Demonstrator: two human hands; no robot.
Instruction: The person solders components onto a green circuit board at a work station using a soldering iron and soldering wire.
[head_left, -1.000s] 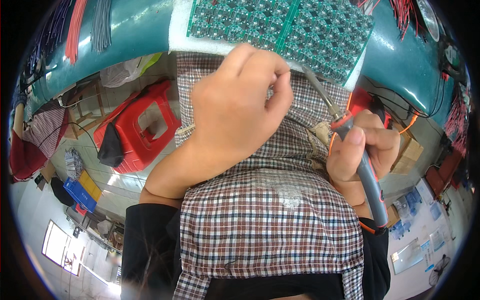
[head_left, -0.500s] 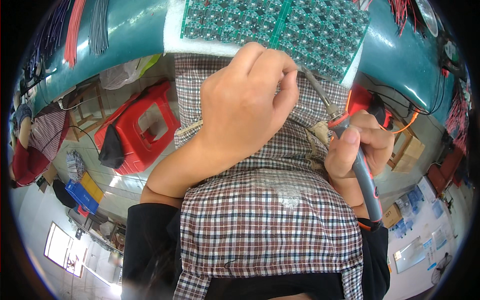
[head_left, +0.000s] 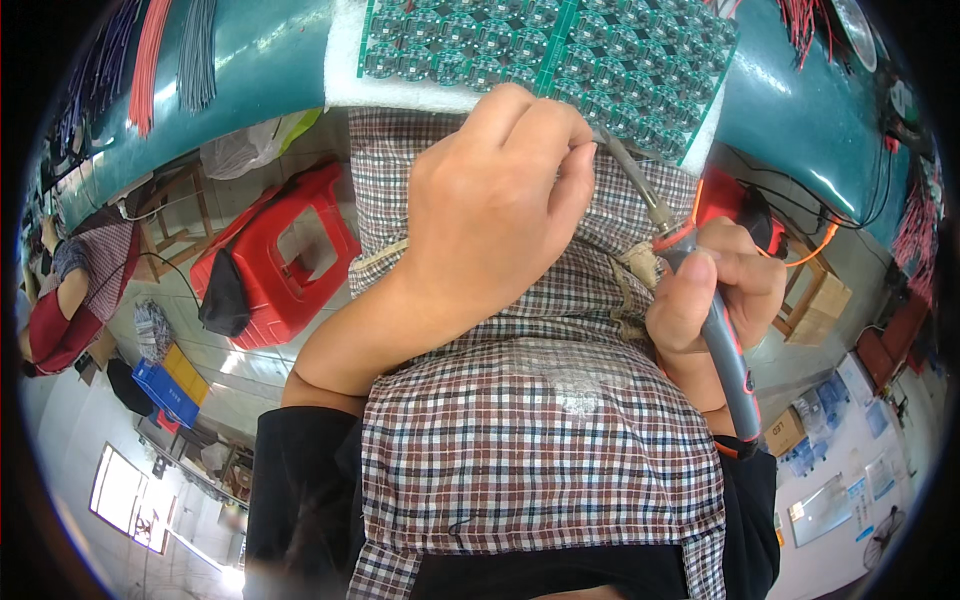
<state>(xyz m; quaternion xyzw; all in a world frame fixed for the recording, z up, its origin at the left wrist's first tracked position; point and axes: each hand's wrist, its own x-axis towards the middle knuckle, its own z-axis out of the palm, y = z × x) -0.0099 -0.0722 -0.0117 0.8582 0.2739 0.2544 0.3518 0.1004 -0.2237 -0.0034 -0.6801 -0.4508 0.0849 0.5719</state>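
My left hand (head_left: 495,215) is curled with its fingers pinched together just below a green panel of small round circuit boards (head_left: 560,55); what it pinches is too small to make out. My right hand (head_left: 715,295) grips a soldering iron (head_left: 700,300) with a grey and red handle. The iron's metal tip points up and to the left, reaching the near edge of the green panel beside my left fingertips. The panel lies on white foam (head_left: 345,70) on a teal bench (head_left: 250,60). A checked apron (head_left: 540,440) covers my lap.
A red plastic stool (head_left: 275,255) stands on the floor to my left. Bundles of red and grey wires (head_left: 170,60) lie at the bench's far left, more red wires (head_left: 810,25) at its right. Another person in a checked sleeve (head_left: 70,300) sits at far left. Cardboard boxes (head_left: 825,295) stand on the right.
My left hand has shifted slightly up and to the right toward the panel's edge. My right hand and the soldering iron have stayed almost in place.
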